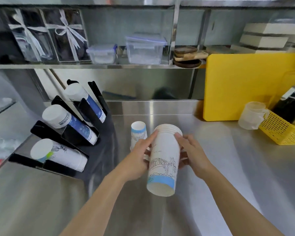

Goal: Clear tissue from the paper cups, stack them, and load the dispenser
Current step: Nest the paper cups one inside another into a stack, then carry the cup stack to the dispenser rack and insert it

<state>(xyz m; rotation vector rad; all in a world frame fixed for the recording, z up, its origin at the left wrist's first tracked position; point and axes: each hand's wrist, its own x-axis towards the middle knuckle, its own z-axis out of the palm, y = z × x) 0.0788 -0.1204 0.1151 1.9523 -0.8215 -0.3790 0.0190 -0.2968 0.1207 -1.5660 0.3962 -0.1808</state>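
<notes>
The stack of paper cups is held above the steel counter, in the middle of the view. It lies tilted, with the rims pointing away from the person and the blue-banded bottom pointing toward the camera. Several rims show at the far end, so the stacking step seems almost done. No tissue shows in the stack, though its open end faces away and I cannot be sure.

The left hand presses on the left side of the stack, with fingers stretched along the wall up to the rims. The right hand closes around the right side, its fingertips near the rims. Both hands squeeze the stack between them.

One single cup stands upside down on the counter just behind the left hand. I judge it must join the stack next, or be checked for tissue first.

The black cup dispenser stands at the left with three slanted channels, each already holding cups. Loading calls for turning the stack to lie along a channel and sliding it in without crushing the thin walls.

At the right stand a yellow cutting board and a yellow basket.
</notes>
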